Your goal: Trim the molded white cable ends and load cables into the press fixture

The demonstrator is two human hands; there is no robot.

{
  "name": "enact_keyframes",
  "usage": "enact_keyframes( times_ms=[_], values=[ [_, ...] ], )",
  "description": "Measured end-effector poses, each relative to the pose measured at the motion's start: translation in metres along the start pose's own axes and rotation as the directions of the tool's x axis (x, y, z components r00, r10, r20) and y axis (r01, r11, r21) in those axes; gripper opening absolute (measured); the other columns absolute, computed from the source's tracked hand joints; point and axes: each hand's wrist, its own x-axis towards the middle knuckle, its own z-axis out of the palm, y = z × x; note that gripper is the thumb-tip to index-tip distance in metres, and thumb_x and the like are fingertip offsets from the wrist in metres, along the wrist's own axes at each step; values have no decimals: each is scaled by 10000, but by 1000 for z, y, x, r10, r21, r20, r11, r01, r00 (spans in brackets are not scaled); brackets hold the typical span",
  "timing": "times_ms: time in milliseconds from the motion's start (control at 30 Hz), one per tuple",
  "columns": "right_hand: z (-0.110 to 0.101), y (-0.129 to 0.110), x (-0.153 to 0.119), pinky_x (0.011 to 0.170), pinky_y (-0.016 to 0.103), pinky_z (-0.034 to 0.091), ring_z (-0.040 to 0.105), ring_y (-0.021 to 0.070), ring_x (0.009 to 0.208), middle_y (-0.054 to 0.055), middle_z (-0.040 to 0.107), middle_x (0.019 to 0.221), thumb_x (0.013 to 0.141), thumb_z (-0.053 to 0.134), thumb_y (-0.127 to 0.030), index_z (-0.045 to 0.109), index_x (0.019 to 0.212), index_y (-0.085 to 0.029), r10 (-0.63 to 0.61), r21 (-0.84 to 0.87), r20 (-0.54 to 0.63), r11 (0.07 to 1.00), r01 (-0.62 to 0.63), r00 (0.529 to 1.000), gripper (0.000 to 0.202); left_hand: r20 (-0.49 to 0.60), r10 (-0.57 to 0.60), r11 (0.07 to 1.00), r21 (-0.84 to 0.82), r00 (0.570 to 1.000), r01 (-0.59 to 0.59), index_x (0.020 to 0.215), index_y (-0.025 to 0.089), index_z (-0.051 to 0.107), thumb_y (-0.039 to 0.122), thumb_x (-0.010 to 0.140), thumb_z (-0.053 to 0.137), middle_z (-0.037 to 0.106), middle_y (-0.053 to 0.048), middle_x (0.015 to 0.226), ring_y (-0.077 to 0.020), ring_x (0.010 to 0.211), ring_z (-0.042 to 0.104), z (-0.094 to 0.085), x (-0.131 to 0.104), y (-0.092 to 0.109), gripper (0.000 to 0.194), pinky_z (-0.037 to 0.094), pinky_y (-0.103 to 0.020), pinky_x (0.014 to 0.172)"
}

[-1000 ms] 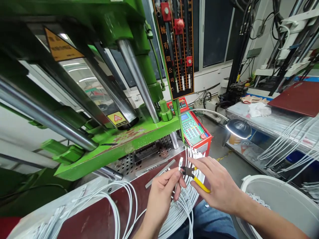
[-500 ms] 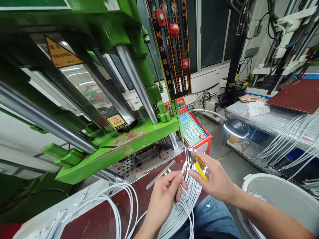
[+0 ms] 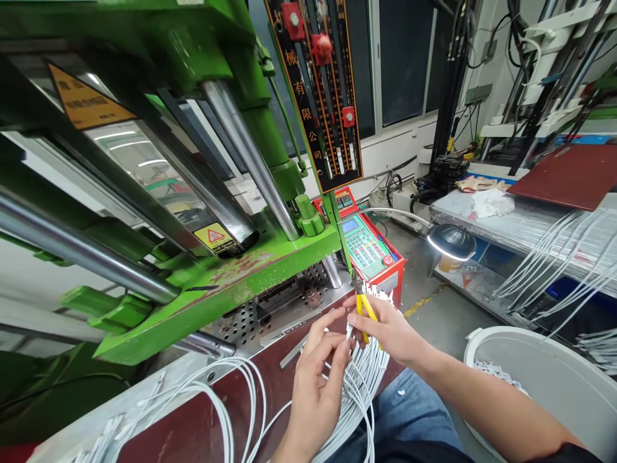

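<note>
In the middle of the head view, my left hand (image 3: pixel 318 379) pinches the white end of a cable (image 3: pixel 349 330) between thumb and fingers. My right hand (image 3: pixel 393 331) is closed around yellow-handled pliers (image 3: pixel 362 308), whose dark jaws point up, away from the cable end. Its fingertips come close to the cable end; whether they touch it I cannot tell. Below both hands, a thick bundle of white cables (image 3: pixel 359 399) runs over the brown board (image 3: pixel 193 421) and the lap. More white ends (image 3: pixel 378 294) show behind the right hand.
A green press (image 3: pixel 216 276) with steel columns rises on the left. Behind the hands stands a red control panel (image 3: pixel 369 247). On the right are a lit lamp (image 3: pixel 452 241), a bench (image 3: pixel 463 209) with hanging cables, and a large white bin (image 3: pixel 554 366) holding small white scraps.
The pliers have swung upright in my right hand, and their jaws have left the cable end. My hands are closer together, and the left fingers have spread upward. The view has shifted slightly.
</note>
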Motion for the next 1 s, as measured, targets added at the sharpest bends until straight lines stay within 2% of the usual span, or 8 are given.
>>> enact_keyframes(
  times_ms=[167, 300, 367, 467, 533, 633, 733, 1000],
  values=[
    [5, 6, 2, 507, 230, 407, 497, 91, 525, -54, 518, 629, 801, 630, -482, 496, 1024, -157, 41, 37, 23, 998, -41, 999, 417, -33, -12, 998, -59, 999, 10, 712, 187, 719, 285, 876, 548, 639, -124, 1171, -273, 1091, 571, -1, -1, -2, 257, 467, -339, 882],
    [4, -5, -3, 597, 260, 461, 548, 112, 641, -7, 572, 767, 871, 546, -454, 502, 1080, -154, -47, -218, -14, 975, 43, 999, 369, -52, -9, 998, -64, 999, 6, 646, 185, 706, 274, 891, 530, 658, -112, 1117, -258, 1089, 571, -5, -2, -6, 315, 461, -330, 890],
    [2, -14, -12, 720, 317, 489, 585, 151, 769, 34, 609, 883, 880, 539, -389, 509, 1123, -158, -161, -461, -9, 876, 139, 987, 337, -97, 12, 998, -59, 995, -17, 671, 190, 714, 259, 895, 525, 684, -108, 1020, -258, 1099, 564, -8, -2, -7, 301, 451, -341, 904],
    [0, -24, -29, 875, 391, 465, 572, 210, 973, 88, 603, 1097, 845, 583, -293, 499, 1215, -181, -307, -755, 93, 598, 268, 947, 396, -166, 54, 998, -29, 985, -59, 729, 197, 733, 229, 889, 537, 687, -88, 746, -265, 1108, 556, -11, -2, -7, 255, 439, -359, 913],
    [0, -26, -39, 891, 403, 461, 554, 221, 1014, 93, 589, 1132, 838, 588, -267, 487, 1247, -195, -321, -828, 173, 464, 314, 931, 428, -207, 79, 997, -4, 975, -82, 701, 196, 728, 221, 879, 550, 689, -93, 777, -269, 1096, 561, -11, -2, -7, 254, 452, -353, 880],
    [1, -25, -46, 852, 400, 478, 556, 220, 968, 88, 596, 1078, 849, 573, -271, 487, 1248, -195, -298, -872, 216, 370, 321, 930, 415, -291, 113, 993, 10, 950, -116, 679, 192, 712, 222, 870, 558, 689, -110, 925, -270, 1050, 581, -7, -3, -7, 247, 483, -324, 762],
    [2, -23, -47, 844, 401, 478, 553, 218, 947, 84, 594, 1061, 863, 552, -279, 487, 1248, -195, -289, -891, 213, 335, 307, 933, 399, -321, 128, 992, 30, 938, -124, 718, 193, 704, 208, 874, 544, 682, -109, 890, -266, 1011, 596, -3, -3, -4, 224, 483, -314, 704],
    [2, -21, -45, 846, 389, 465, 550, 212, 946, 67, 595, 1053, 862, 554, -288, 477, 1271, -210, -222, -899, 207, 341, 275, 953, 424, -267, 217, 966, 194, 939, -168, 630, 187, 628, 122, 874, 506, 674, -80, 873, -239, 1069, 578, -8, -3, -7, 280, 452, -301, 831]
  ],
)
